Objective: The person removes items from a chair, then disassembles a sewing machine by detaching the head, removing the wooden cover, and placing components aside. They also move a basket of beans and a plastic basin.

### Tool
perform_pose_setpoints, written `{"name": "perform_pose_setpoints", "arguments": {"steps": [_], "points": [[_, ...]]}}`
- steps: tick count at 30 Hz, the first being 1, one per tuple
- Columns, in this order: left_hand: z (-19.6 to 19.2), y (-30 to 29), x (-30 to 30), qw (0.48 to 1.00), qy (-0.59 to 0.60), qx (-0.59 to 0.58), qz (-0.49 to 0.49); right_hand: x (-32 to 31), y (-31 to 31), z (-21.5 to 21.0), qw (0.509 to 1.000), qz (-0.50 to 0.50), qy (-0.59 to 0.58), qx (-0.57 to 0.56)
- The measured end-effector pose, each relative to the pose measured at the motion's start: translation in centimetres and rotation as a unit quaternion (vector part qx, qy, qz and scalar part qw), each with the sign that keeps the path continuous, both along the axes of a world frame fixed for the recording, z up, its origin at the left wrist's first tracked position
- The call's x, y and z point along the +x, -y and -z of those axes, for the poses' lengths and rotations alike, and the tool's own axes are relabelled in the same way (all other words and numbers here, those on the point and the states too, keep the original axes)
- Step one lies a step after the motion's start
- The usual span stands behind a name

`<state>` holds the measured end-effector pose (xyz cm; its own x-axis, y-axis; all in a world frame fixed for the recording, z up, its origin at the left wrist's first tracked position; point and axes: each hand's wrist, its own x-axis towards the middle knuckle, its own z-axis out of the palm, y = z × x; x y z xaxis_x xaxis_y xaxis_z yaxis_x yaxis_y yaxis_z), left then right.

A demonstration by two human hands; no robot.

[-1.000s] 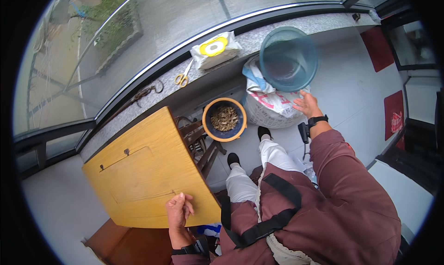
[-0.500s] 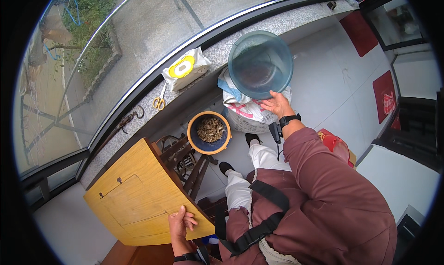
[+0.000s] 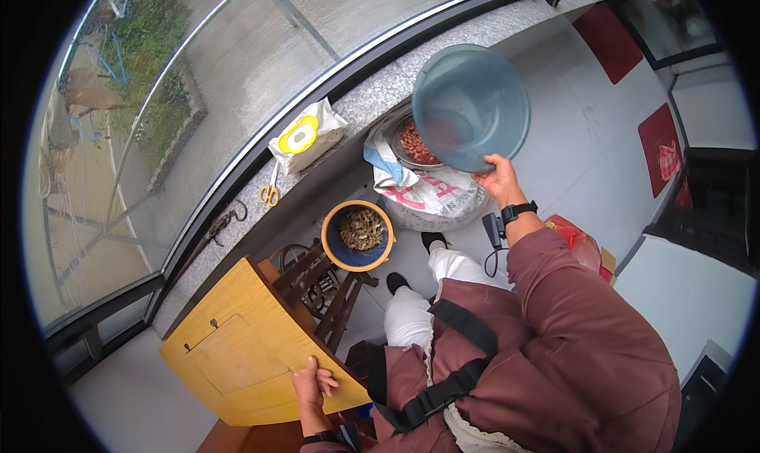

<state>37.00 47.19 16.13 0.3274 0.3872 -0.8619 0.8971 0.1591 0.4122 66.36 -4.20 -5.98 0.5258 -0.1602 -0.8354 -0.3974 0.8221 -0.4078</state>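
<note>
My right hand (image 3: 501, 182) grips the near rim of a translucent blue-green plastic basin (image 3: 495, 97), which hangs tilted over a white woven sack (image 3: 435, 204). Partly hidden behind the basin, a metal bowl of reddish peanuts (image 3: 413, 143) sits on top of the sack. My left hand (image 3: 313, 382) rests on the yellow wooden tabletop (image 3: 253, 350) near its right edge, fingers loosely bent and apart, holding nothing. Between table and sack stands an orange-rimmed bucket (image 3: 326, 243) with a dark blue inside, holding what look like peanut shells (image 3: 361, 230).
On the granite sill (image 3: 380, 97) lie a pack of wipes (image 3: 307, 136), yellow-handled scissors (image 3: 269, 192) and a dark metal hook (image 3: 226, 222). A red bag (image 3: 574, 243) sits on the floor at my right. Red mats (image 3: 608, 43) lie farther off.
My right hand has moved the basin to the right, off the sack, uncovering part of the peanut bowl. My left hand stays on the tabletop.
</note>
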Motion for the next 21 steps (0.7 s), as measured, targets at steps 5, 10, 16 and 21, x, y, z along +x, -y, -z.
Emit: {"name": "perform_pose_setpoints", "arguments": {"steps": [5, 10, 16, 21], "points": [[0.3, -0.6, -0.4, 1.0, -0.002, 0.0, -0.005, -5.9, 7.8, -0.3, 0.996, 0.052, -0.033, -0.071], [1.0, -1.3, -1.0, 1.0, -0.008, -0.008, 0.003, -14.3, 12.6, -0.7, 0.983, 0.072, -0.106, -0.128], [-0.8, -0.6, 1.9, 0.989, -0.06, -0.133, 0.008, -20.3, 14.5, -3.9, 0.976, 0.069, -0.164, -0.123], [-0.9, 2.8, 13.0, 0.93, -0.053, -0.265, 0.25, -21.1, 14.6, -5.3, 0.983, 0.054, -0.144, -0.1]]}}
